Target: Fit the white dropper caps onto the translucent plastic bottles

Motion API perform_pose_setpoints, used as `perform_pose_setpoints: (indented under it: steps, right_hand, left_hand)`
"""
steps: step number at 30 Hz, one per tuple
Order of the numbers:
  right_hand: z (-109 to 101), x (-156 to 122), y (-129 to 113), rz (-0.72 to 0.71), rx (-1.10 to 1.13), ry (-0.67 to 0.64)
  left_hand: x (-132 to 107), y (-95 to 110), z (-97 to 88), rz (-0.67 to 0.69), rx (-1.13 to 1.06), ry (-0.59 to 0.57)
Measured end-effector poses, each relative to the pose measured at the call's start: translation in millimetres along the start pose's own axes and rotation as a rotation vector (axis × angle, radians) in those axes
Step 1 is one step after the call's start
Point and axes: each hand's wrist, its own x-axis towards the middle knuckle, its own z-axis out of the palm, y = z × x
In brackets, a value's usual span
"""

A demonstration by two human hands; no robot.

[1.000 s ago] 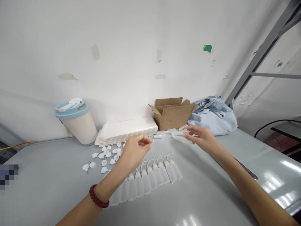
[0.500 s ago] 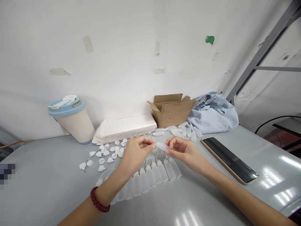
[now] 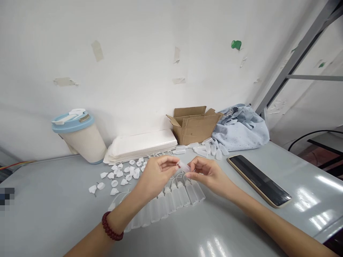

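Between my hands is a small translucent plastic bottle [image 3: 184, 166], held at a tilt. My right hand [image 3: 207, 175] grips its right end with thumb and fingers. At the other end, my left hand [image 3: 159, 175] has its thumb and fingertips closed on the bottle's tip; whether a small part is also pinched there I cannot make out. Below lies a row of similar bottles [image 3: 168, 200] with thin white loops at their necks, partly covered by my left forearm. White needle-tipped caps [image 3: 119, 174] are scattered to the left of my left hand.
Behind are a stack of white envelopes [image 3: 144, 142], an open cardboard box [image 3: 199, 128], more loose plastic bottles [image 3: 209, 148] and a light blue cloth [image 3: 241, 128]. A lidded cup [image 3: 83, 139] stands at left, a phone [image 3: 258, 180] lies at right on the grey table [image 3: 66, 214].
My left fingertips, apart from the bottle before, now meet its left end. The bottle is tilted more steeply. The whole view has shifted slightly.
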Motion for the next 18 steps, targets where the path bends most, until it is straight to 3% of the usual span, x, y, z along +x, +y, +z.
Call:
perform_pose_setpoints:
  steps: [4, 10, 18]
  right_hand:
    - [-2.1, -0.2, 3.2, -0.049, -0.103, 0.048]
    - [2.3, -3.5, 7.7, -0.144, -0.247, 0.077]
    - [6.1, -6.3, 6.9, -0.18, -0.157, 0.031]
  left_hand:
    - [-2.2, 0.2, 1.2, 0.017, 0.04, 0.004]
    - [-7.8, -2.1, 6.2, 0.009, -0.093, -0.123]
    - [-8.8, -1.6, 7.5, 0.015, -0.172, -0.118]
